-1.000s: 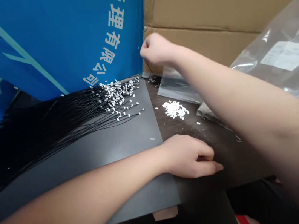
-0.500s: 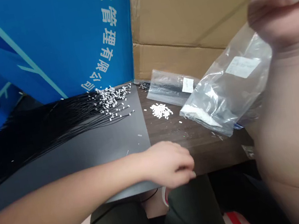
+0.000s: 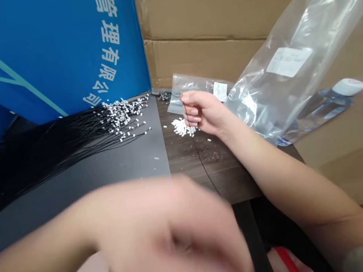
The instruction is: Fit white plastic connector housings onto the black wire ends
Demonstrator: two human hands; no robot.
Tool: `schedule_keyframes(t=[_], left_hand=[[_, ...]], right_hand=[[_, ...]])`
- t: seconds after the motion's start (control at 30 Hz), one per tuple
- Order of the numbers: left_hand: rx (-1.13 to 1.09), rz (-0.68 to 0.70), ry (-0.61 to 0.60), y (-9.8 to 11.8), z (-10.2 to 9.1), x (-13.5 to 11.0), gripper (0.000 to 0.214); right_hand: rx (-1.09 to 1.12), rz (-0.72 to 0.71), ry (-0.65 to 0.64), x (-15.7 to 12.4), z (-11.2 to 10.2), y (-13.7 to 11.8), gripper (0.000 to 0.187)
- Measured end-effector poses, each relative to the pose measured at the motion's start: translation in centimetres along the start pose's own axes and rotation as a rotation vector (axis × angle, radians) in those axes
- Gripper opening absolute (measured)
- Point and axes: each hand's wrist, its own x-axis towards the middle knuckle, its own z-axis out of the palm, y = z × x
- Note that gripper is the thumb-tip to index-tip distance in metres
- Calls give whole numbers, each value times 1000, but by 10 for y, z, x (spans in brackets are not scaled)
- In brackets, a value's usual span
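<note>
My right hand (image 3: 203, 112) is closed, thumb and fingers pinched on a thin black wire (image 3: 203, 162), over a small pile of white connectors (image 3: 181, 128). The wire hangs from the fingertips down across the brown tabletop toward the near edge. My left hand (image 3: 174, 239) is large and close to the camera at the bottom, its fingers curled but smeared by motion. Whether it holds anything cannot be made out. On the grey mat at left lies a thick bundle of black wires (image 3: 47, 147) with white connectors (image 3: 122, 115) on their ends.
A clear labelled bag (image 3: 289, 60) leans at the right, in front of a plastic bottle (image 3: 325, 107) with a white cap. Behind my right hand is a flatter labelled bag (image 3: 176, 102). A blue printed panel (image 3: 58, 45) and cardboard (image 3: 201, 7) stand along the back.
My right hand has come down from the upper right to above the connector pile, with a wire in its fingers. My left hand has risen nearer the camera. The view has shifted slightly.
</note>
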Motion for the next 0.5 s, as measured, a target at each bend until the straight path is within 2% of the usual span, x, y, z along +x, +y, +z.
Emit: schedule_keyframes(t=[0.03,0.1,0.13,0.17,0.27,0.37,0.5], left_hand=[[-19,-6,119,-14,-18,15,27],[-177,17,699,-38,-48,47,26],[-247,17,904,-48,-58,61,25],[-296,-2,963,-57,-64,72,27],[-391,-58,784,-76,-60,87,35],[-434,-81,588,-84,-45,84,42],[-479,-123,535,-86,-42,79,42]], right_hand=[[22,-5,21,1,-1,9,38],[6,-30,89,4,-1,19,30],[-1,-42,120,5,-1,23,29],[-12,-50,146,5,-1,26,29],[-119,-87,167,5,-2,32,25],[-218,-103,131,0,0,36,16],[-217,-72,127,-6,5,39,14]])
